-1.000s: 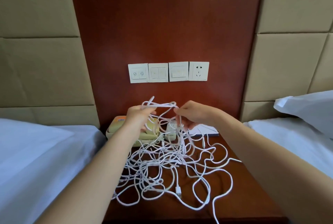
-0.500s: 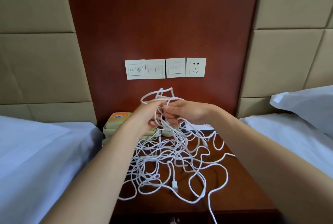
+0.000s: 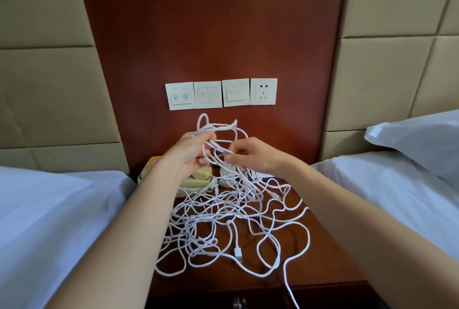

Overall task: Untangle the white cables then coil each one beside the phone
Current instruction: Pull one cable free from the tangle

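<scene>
A tangle of white cables (image 3: 223,224) sprawls over the wooden nightstand (image 3: 320,269). Several strands rise from it to my two hands, which hover above the back of the nightstand. My left hand (image 3: 191,152) grips a bunch of looped strands, and the loops stick up above its fingers. My right hand (image 3: 253,154) pinches strands just to the right, a few centimetres from the left hand. A beige phone (image 3: 198,176) sits at the back left of the nightstand, partly hidden by my left hand. A USB plug (image 3: 238,252) lies near the front. One cable end hangs over the front edge.
A small white device (image 3: 227,176) stands beside the phone. Wall switches and a socket (image 3: 263,91) sit on the wood panel above. Beds with white sheets flank the nightstand, with a pillow (image 3: 422,139) on the right one.
My hands came together, then drew slightly apart again. The lifted loops now stand higher above my left hand. The camera has tilted a little.
</scene>
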